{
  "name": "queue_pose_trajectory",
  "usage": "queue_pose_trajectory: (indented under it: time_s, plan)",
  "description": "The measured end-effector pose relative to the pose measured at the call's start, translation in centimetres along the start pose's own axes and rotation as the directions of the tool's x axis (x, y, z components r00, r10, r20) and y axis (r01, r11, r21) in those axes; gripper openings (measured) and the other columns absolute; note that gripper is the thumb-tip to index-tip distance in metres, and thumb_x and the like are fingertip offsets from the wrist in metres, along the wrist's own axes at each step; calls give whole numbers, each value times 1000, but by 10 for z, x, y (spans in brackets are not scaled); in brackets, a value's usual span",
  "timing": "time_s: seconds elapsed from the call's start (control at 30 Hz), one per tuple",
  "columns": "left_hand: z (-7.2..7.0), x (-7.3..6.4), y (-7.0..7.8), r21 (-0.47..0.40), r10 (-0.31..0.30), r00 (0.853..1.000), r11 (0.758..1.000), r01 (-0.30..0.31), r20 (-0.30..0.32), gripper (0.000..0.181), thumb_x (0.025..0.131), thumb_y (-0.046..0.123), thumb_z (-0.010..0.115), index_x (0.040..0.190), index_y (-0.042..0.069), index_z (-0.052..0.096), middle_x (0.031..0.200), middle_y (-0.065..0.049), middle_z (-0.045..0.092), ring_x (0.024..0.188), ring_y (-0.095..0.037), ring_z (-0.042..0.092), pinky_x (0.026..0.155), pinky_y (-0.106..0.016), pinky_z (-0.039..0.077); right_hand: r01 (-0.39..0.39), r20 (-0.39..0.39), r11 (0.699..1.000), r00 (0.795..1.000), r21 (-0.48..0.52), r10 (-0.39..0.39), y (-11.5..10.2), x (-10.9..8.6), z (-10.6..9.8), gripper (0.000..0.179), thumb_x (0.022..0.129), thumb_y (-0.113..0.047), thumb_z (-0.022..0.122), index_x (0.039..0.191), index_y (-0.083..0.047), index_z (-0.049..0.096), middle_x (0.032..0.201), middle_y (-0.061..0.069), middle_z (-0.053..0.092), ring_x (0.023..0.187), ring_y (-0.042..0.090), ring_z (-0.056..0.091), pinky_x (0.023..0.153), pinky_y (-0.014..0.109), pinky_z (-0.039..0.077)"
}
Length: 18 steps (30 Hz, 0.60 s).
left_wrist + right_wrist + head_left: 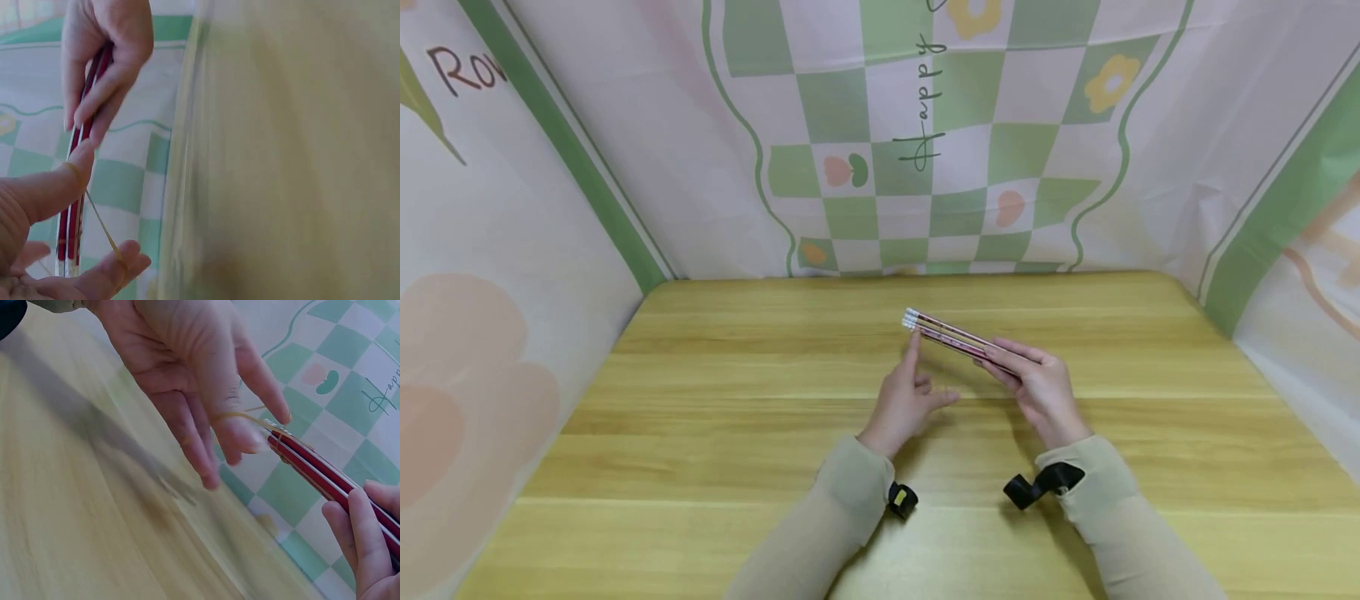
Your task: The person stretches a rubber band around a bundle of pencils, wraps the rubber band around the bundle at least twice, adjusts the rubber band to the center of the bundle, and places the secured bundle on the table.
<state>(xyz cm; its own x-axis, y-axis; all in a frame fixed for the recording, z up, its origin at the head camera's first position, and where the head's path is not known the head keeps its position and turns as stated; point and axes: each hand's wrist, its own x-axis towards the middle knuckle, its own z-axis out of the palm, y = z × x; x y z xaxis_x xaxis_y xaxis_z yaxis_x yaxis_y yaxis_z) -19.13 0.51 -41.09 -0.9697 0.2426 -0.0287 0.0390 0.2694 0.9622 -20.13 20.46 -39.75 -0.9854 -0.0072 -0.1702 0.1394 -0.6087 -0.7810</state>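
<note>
My right hand (1043, 390) grips a bundle of several slim dark red pencils (958, 340) with white ends, held tilted above the table. The white ends point away from that hand, up and to the left. A thin tan rubber band (103, 224) is looped on my left hand (898, 407), stretched between the spread thumb and fingers. In the right wrist view the rubber band (237, 415) crosses the thumb and runs to the bundle's white-tipped end, where a loop lies around the pencils (312, 464). The left index fingertip is right at that end.
A wood-grain table (700, 467) spreads beneath both hands. Behind it hangs a cloth backdrop (902, 167) with green and white checks, and more printed cloth (497, 225) stands along the sides. Black straps (1045, 483) circle the sleeves at both wrists.
</note>
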Motion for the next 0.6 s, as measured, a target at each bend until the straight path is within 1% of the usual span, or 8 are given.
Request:
queue_pose_trajectory:
  time_s: [0.03,0.07,0.1,0.17,0.27,0.37,0.47,0.6]
  plan:
    - [-2,0,0,42,18,1000,999,-18,-9,108,82,18,81,159,33,7,156,-19,37,121,-36,59,101,-43,52,-6,4,1000,1000,5,6,-1,0,-1,27,91,15,58,85,-2,77,87,13,76,81,23,76,80,26,59]
    - [-4,0,1,86,32,999,996,-30,-17,108,81,19,82,159,32,10,157,-18,36,124,-36,56,105,-45,49,-11,6,1000,1000,2,11,-1,0,-1,27,91,15,58,86,-2,77,88,13,76,81,23,76,81,26,59]
    - [-6,0,1,136,43,999,990,-39,-25,107,80,20,82,159,32,12,158,-18,34,128,-37,53,108,-47,45,-17,10,1000,1000,-3,17,-2,1,-1,27,91,15,58,86,-2,77,88,13,75,81,23,76,81,26,59]
    - [-10,1,1,214,60,998,975,-53,-27,105,79,21,83,159,33,15,163,-15,24,138,-39,42,114,-51,38,-29,15,999,999,-15,29,-3,1,-2,27,91,15,58,86,-3,77,89,13,75,81,23,76,81,26,59]
    - [-17,2,1,347,94,995,934,-83,-16,100,80,24,82,158,34,19,166,-15,12,148,-41,26,118,-54,28,-45,22,997,999,-56,46,-6,1,-4,26,91,15,59,87,-4,77,90,12,74,81,23,76,81,25,59]
    - [-25,3,1,454,138,990,882,-126,6,97,80,25,81,157,33,23,165,-18,14,144,-42,33,114,-52,35,-62,32,993,997,-104,66,-8,1,-6,26,91,13,60,87,-6,77,92,11,74,81,22,75,81,24,59]
    - [-31,4,3,516,160,987,842,-154,34,94,80,26,81,157,32,27,164,-18,17,143,-43,36,112,-51,39,-72,52,986,995,-149,81,-11,1,-8,23,90,12,63,89,-6,77,93,10,74,82,22,75,81,23,58]
    - [-38,3,4,539,157,985,825,-172,74,92,81,27,82,156,32,30,165,-16,17,143,-43,34,111,-54,39,-82,95,976,990,-201,103,-12,2,-11,22,90,11,63,91,-6,77,94,11,74,82,23,75,81,24,59]
